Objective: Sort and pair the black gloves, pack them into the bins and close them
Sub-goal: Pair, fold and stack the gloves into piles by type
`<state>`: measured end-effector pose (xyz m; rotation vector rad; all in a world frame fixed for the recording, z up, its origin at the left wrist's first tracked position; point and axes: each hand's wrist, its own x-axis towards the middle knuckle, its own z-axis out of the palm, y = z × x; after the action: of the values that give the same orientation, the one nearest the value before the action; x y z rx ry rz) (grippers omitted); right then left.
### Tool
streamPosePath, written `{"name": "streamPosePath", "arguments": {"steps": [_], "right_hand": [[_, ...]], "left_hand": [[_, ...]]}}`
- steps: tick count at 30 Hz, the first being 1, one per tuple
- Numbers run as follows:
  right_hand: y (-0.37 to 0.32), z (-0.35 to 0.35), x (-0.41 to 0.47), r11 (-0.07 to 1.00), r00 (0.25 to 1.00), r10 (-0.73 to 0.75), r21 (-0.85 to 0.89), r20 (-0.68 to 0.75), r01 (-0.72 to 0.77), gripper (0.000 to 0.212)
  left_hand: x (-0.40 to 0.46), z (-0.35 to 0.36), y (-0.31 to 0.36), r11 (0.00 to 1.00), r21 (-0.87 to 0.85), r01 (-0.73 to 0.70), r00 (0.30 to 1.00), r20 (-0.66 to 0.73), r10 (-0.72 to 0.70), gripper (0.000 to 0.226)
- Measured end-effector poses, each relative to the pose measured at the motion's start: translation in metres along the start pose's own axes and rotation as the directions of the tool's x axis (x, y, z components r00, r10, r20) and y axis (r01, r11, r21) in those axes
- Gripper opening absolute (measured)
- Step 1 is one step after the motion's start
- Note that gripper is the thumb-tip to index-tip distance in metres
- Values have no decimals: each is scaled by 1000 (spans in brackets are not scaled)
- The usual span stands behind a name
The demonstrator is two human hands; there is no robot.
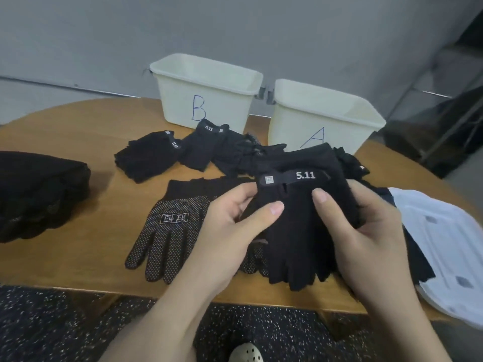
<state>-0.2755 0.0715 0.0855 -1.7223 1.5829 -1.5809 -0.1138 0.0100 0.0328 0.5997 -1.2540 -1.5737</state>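
Both my hands hold a black half-finger glove [295,231] with a "5.11" wrist strap above the table's front edge. My left hand [235,220] grips its left side with the thumb on top. My right hand [366,226] grips its right side the same way. A dotted black glove [170,231] lies flat to the left, palm up, partly under my left hand. More black "5.11" gloves [162,155] lie in a loose heap behind. Two open white bins stand at the back, bin B [209,92] on the left and bin A [321,118] on the right.
White bin lids [444,246] lie at the table's right front edge, partly over dark gloves. A black mesh bundle [39,192] sits at the far left. The round wooden table [65,257] ends just before my body; speckled floor and a shoe show below.
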Motion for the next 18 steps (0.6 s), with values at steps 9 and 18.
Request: {"name": "streamPosePath", "arguments": {"steps": [9,18], "right_hand": [[12,-63,12,994,975,44,-91,-218,-66,20],[45,-108,19,939,924,344,53,-169,-340,13]], "left_hand": [[37,59,0,998,-57,33,993,116,-26,24],[48,90,-20,989,128,80,986,133,-97,20]]}}
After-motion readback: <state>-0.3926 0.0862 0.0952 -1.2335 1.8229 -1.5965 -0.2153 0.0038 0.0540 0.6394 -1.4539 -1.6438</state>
